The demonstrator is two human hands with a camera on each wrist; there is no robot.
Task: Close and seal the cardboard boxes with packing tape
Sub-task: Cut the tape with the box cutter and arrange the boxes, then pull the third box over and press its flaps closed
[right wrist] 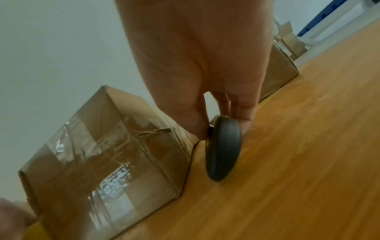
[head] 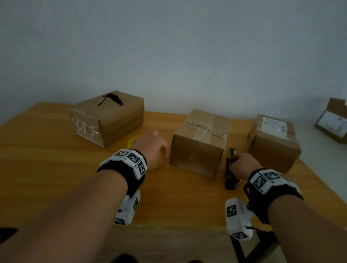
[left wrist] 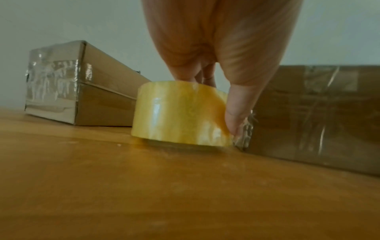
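Three cardboard boxes stand in a row on the wooden table (head: 38, 160): a left box (head: 108, 116) with a torn hole in its top, a taped middle box (head: 199, 142) and a right box (head: 273, 141) with a white label. My left hand (head: 152, 148) grips a yellow roll of packing tape (left wrist: 180, 113) that sits on the table between the left and middle boxes (left wrist: 316, 113). My right hand (head: 242, 164) grips a black and yellow utility knife (head: 229, 168) just right of the middle box (right wrist: 107, 162); its dark handle end (right wrist: 223, 147) points at the camera.
An opened cardboard box (head: 345, 121) with a white label lies on the floor at the far right. A bare wall stands right behind the table. The table's front edge (head: 169, 226) is near my body, with a black leg (head: 247, 259) below on the right.
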